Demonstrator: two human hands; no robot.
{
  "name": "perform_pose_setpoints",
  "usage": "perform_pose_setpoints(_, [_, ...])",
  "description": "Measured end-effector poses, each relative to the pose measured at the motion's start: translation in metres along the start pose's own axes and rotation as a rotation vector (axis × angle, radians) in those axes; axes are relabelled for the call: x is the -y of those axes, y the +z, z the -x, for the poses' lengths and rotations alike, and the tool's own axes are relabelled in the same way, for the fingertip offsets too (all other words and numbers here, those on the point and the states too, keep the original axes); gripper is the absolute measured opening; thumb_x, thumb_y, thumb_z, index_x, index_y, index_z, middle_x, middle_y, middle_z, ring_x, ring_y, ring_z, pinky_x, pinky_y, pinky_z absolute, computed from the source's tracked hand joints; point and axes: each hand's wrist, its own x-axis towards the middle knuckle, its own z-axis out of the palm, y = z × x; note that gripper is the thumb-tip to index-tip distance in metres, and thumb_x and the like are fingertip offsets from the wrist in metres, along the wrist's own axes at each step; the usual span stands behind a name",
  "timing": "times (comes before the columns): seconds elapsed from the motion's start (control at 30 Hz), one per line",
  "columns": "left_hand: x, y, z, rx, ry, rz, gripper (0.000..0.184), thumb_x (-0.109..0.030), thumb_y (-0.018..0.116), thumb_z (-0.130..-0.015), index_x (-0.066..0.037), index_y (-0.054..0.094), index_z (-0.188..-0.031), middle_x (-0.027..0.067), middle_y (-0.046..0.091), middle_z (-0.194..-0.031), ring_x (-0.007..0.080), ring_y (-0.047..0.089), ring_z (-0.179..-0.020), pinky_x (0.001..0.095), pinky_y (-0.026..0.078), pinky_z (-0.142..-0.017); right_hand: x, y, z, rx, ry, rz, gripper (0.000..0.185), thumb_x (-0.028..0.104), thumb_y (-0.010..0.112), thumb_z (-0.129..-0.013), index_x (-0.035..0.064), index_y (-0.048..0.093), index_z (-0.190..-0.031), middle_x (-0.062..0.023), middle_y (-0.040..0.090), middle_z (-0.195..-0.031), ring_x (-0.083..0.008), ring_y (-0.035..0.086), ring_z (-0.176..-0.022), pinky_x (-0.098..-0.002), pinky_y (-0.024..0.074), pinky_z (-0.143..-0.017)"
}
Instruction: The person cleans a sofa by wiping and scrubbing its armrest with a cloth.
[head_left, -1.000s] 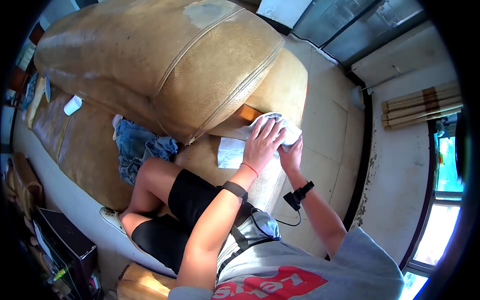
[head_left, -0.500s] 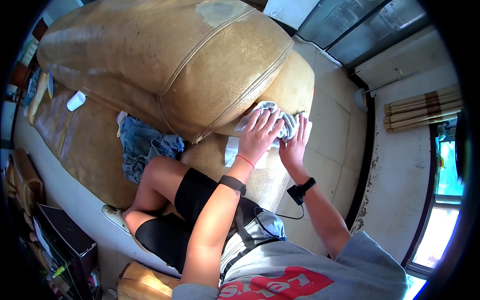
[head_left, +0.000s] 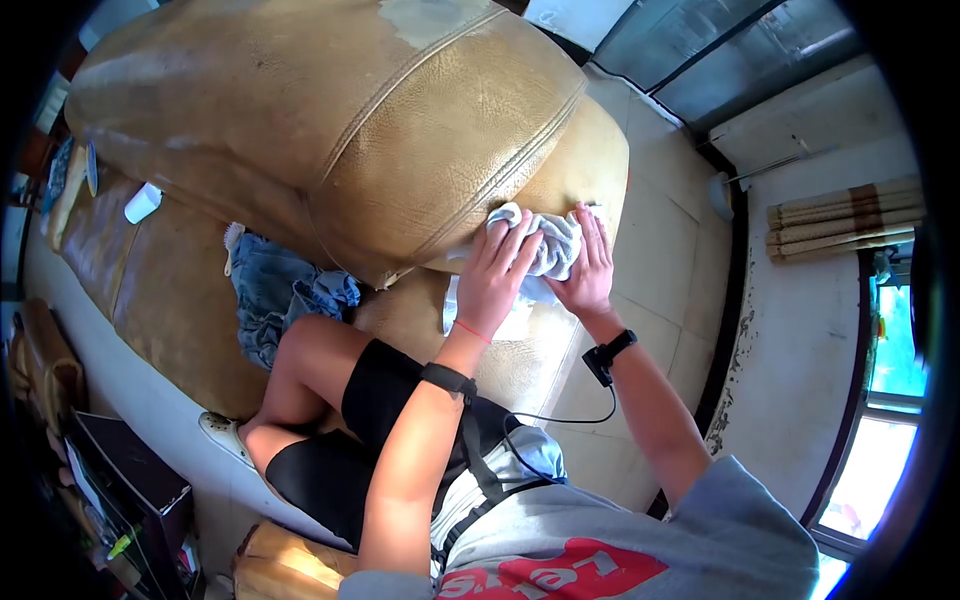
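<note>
A bunched light grey-and-white cloth (head_left: 550,247) lies against the tan leather sofa arm (head_left: 577,165), between my two hands. My left hand (head_left: 493,277) grips its left side, fingers laid over the folds. On the cloth's right side is my right hand (head_left: 588,270), its fingers long against the leather and the thumb at the cloth's lower edge. Below my hands, a thin white sheet (head_left: 515,318) rests on the seat, partly hidden by my left hand; its material is unclear.
Crumpled blue denim (head_left: 275,295) lies on the seat beside my knee, with a white brush-like thing (head_left: 232,245) at its edge. A white cup (head_left: 143,203) lies farther left. Tiled floor (head_left: 650,270) runs along the right, up to a wall with a rolled woven blind (head_left: 840,217).
My left hand has shifted slightly left and down. My right hand has moved a little left, and the cloth is more tightly bunched between them.
</note>
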Motion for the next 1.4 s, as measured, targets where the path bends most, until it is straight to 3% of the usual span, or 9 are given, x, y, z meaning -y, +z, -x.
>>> perform_pose_setpoints(0.07, [-0.002, 0.001, 0.004, -0.011, -0.055, 0.042, 0.041, -0.006, 0.070, -0.088, -0.010, 0.072, -0.128, 0.0089, 0.059, -0.149, 0.0295, 0.060, -0.126, 0.0437, 0.052, -0.110, -0.001, 0.001, -0.004, -0.014, -0.003, -0.005, 0.094, 0.058, 0.072, -0.089, -0.0081, 0.047, -0.151, -0.0256, 0.046, -0.160, -0.0400, 0.047, -0.149, -0.0533, 0.0335, -0.126])
perform_pose_setpoints(0.1, [-0.004, 0.001, 0.008, 0.021, -0.097, 0.114, 0.048, 0.002, 0.070, -0.086, -0.007, 0.070, -0.133, 0.0111, 0.057, -0.153, 0.0337, 0.060, -0.129, 0.0452, 0.052, -0.110, 0.000, 0.000, -0.002, -0.015, -0.003, -0.010, 0.094, 0.058, 0.072, -0.090, -0.0084, 0.046, -0.151, -0.0256, 0.046, -0.160, -0.0400, 0.047, -0.149, -0.0530, 0.0335, -0.126])
perform_pose_setpoints(0.23, [-0.011, -0.007, 0.019, 0.027, -0.186, 0.202, 0.059, 0.011, 0.064, -0.085, -0.007, 0.065, -0.141, 0.0126, 0.052, -0.158, 0.0407, 0.057, -0.135, 0.0474, 0.050, -0.112, 0.000, 0.003, 0.002, -0.018, 0.001, -0.009, 0.092, 0.053, 0.072, -0.090, -0.0095, 0.045, -0.152, -0.0256, 0.047, -0.160, -0.0399, 0.048, -0.148, -0.0526, 0.0337, -0.126])
perform_pose_setpoints(0.33, [-0.014, -0.013, 0.019, 0.017, -0.187, 0.169, 0.057, 0.008, 0.065, -0.086, -0.008, 0.065, -0.141, 0.0120, 0.052, -0.158, 0.0387, 0.057, -0.136, 0.0487, 0.050, -0.112, 0.002, 0.004, 0.001, -0.043, -0.001, -0.023, 0.093, 0.053, 0.073, -0.088, -0.0100, 0.047, -0.150, -0.0258, 0.049, -0.159, -0.0398, 0.049, -0.147, -0.0522, 0.0340, -0.126])
perform_pose_setpoints(0.53, [-0.009, -0.018, 0.006, -0.014, -0.043, -0.161, 0.036, -0.008, 0.068, -0.087, -0.012, 0.075, -0.123, 0.0067, 0.065, -0.142, 0.0267, 0.066, -0.104, 0.0414, 0.056, -0.090, 0.003, 0.005, 0.003, -0.078, -0.010, -0.022, 0.094, 0.056, 0.074, -0.087, -0.0096, 0.048, -0.149, -0.0257, 0.051, -0.157, -0.0395, 0.051, -0.145, -0.0523, 0.0369, -0.124])
perform_pose_setpoints(0.63, [-0.005, -0.016, -0.007, -0.010, -0.011, -0.173, 0.026, -0.012, 0.071, -0.084, -0.015, 0.078, -0.110, 0.0027, 0.071, -0.127, 0.0228, 0.061, -0.088, 0.0378, 0.053, -0.079, 0.001, 0.006, 0.002, -0.088, -0.011, -0.012, 0.093, 0.055, 0.075, -0.087, -0.0095, 0.049, -0.149, -0.0257, 0.052, -0.156, -0.0395, 0.052, -0.144, -0.0524, 0.0383, -0.123])
perform_pose_setpoints(1.07, [-0.006, -0.014, -0.012, 0.023, 0.003, -0.235, 0.010, -0.018, 0.068, -0.086, -0.017, 0.068, -0.096, 0.0011, 0.062, -0.103, 0.0243, 0.057, -0.087, 0.0389, 0.047, -0.072, 0.001, 0.006, 0.003, -0.087, -0.004, 0.010, 0.094, 0.057, 0.073, -0.086, -0.0105, 0.049, -0.148, -0.0250, 0.052, -0.156, -0.0392, 0.051, -0.145, -0.0520, 0.0376, -0.123])
perform_pose_setpoints(1.4, [-0.009, -0.015, -0.018, 0.010, -0.028, -0.200, 0.007, -0.017, 0.068, -0.084, -0.018, 0.070, -0.091, -0.0008, 0.062, -0.096, 0.0231, 0.057, -0.087, 0.0372, 0.048, -0.071, 0.005, 0.005, 0.003, -0.095, -0.046, 0.052, 0.073, 0.042, 0.065, -0.094, -0.0122, 0.053, -0.141, -0.0258, 0.053, -0.155, -0.0413, 0.051, -0.146, -0.0528, 0.0381, -0.123])
